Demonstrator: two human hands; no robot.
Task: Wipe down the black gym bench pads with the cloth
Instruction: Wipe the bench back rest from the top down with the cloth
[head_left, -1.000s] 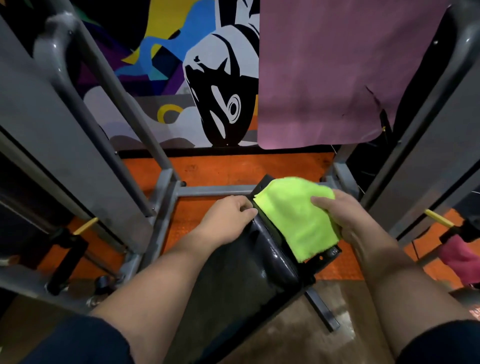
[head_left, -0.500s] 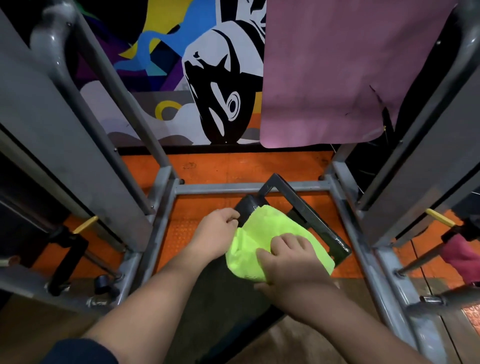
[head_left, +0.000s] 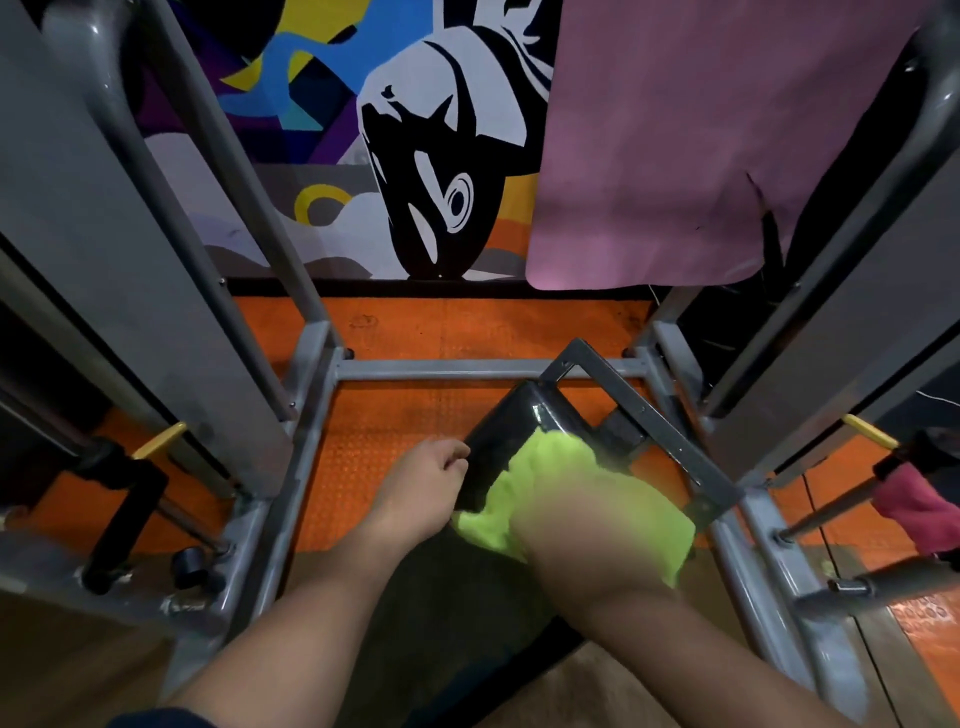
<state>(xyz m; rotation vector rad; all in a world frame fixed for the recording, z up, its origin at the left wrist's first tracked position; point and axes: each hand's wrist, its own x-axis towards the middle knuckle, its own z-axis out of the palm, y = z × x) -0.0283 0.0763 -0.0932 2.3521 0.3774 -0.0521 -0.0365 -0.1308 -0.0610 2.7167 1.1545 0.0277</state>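
A black gym bench pad runs from the bottom centre up toward the grey frame. Its far end is glossy and sits on a dark metal bracket. My left hand grips the pad's left edge, fingers curled round it. A neon yellow-green cloth lies bunched on the pad's top and right side. My right hand is on top of the cloth, blurred by motion, with the cloth gathered around it. Its fingers are not clearly visible.
Grey steel uprights and a crossbar box in the bench on the left, right and far sides. Orange floor matting lies below. A purple mat hangs on the mural wall. A pink cloth hangs at the right.
My right hand has dragged the cloth from the pad's far end toward me and to the right. The far end now shows bare. My left hand keeps its hold on the pad's left edge.
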